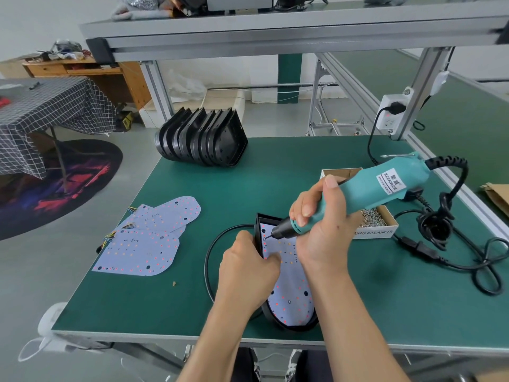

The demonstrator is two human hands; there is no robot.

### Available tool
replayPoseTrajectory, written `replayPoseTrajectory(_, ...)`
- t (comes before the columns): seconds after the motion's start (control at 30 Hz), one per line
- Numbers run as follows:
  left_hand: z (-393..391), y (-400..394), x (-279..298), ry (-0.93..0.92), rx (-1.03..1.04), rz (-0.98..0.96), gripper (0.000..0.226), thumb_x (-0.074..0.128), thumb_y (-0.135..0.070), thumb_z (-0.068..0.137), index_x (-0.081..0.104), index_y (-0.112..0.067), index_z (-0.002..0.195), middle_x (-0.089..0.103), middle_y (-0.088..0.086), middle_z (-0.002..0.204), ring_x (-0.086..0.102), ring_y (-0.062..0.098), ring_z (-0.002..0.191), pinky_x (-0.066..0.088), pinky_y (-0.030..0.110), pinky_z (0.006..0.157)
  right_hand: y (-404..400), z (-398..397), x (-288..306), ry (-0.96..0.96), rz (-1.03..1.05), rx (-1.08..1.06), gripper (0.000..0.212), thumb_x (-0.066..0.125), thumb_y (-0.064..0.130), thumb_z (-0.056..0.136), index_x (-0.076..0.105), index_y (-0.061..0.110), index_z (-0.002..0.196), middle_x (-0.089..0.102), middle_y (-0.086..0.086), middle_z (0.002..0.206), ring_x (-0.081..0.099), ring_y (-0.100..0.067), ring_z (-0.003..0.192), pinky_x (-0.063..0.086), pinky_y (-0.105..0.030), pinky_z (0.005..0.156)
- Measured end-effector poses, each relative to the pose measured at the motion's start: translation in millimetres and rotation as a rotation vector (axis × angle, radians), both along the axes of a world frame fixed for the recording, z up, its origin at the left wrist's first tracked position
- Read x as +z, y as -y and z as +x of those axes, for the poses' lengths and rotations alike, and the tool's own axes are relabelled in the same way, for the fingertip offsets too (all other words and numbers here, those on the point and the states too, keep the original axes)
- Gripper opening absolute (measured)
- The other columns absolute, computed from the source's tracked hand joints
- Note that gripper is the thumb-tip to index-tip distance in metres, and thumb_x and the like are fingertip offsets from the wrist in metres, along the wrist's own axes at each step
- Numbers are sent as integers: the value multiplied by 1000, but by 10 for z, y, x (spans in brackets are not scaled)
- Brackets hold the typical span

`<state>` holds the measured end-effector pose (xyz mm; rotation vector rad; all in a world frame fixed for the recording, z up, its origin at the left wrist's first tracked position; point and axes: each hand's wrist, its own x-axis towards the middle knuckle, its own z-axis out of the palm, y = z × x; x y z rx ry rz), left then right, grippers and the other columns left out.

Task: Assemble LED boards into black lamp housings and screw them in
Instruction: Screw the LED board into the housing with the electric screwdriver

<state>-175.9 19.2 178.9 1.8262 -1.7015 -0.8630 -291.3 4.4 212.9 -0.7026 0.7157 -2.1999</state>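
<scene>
We have one LED board (289,288) seated in the black lamp housing (259,238) between our two hands at the near edge of the table (248,188). Our left hand (248,268) grips the housing's left wall to steady it, fingers curled over the rim onto the board. Our right hand (322,230) is wrapped around the teal electric screwdriver (371,194), its bit resting on a screw near the board's far-left corner. We judge this board's fastening is under way (one screw head already seems to sit near the rounded near end). Just beyond the right hand stands the open box of screws (377,219). Left of the left hand lie loose LED boards (148,238), and farther off a row of empty housings (203,136), so much remains.
</scene>
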Motion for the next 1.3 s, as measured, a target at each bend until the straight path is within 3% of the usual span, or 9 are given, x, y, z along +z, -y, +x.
replayPoseTrajectory(0.23,-3,4,-10,-6,-2,-4,30,69,-34,87,46,-15,89,59,1,80,55,19,72,36,32,56,-6,1,-11,-40,-4,8,21,53,13,99,46,11,79,42,0,50,36,-19,38,35,-27,48)
replayPoseTrajectory(0.4,22,-11,-25,-13,9,-3,32,69,-34,87,44,-14,86,59,2,79,52,21,69,36,33,56,-10,36,-19,-19,17,7,19,62,25,93,55,9,89,42,-3,51,35,-20,40,36,-27,50)
replayPoseTrajectory(0.57,14,-17,-22,-19,5,-21,31,69,-33,87,45,-13,87,59,2,78,53,22,71,37,33,56,-7,33,-1,-16,12,5,20,57,15,98,52,17,78,41,-1,50,35,-20,39,36,-27,49)
replayPoseTrajectory(0.67,7,-18,-17,-25,0,-26,30,68,-34,87,46,-13,88,59,3,78,54,24,71,37,34,57,-14,28,11,-21,1,17,20,60,18,95,52,18,77,41,-1,50,35,-20,39,35,-27,50)
replayPoseTrajectory(0.9,20,-17,-36,-29,19,-21,32,70,-33,86,45,-14,86,56,0,75,50,18,65,32,32,53,-32,29,-23,-46,3,18,18,63,29,93,60,12,91,45,-2,53,39,-20,42,38,-28,51)
replayPoseTrajectory(1.03,-15,29,-24,-48,-2,4,30,71,-34,86,46,-18,84,55,-5,73,50,12,62,31,28,51,-52,-13,-5,-53,3,-2,19,62,35,94,68,18,99,47,-2,56,41,-21,46,40,-30,54)
replayPoseTrajectory(1.17,-26,84,-41,-21,-30,27,29,70,-36,86,46,-19,84,55,-5,76,50,11,63,31,28,52,-109,-91,29,-4,5,7,33,62,39,91,63,9,107,47,-3,59,42,-19,48,41,-29,54)
replayPoseTrajectory(1.3,66,134,-86,-21,-65,101,31,73,-37,85,50,-16,84,57,-4,81,49,11,64,31,26,51,-178,-258,94,78,-57,55,33,55,41,97,67,14,112,51,-4,66,46,-19,59,45,-29,63)
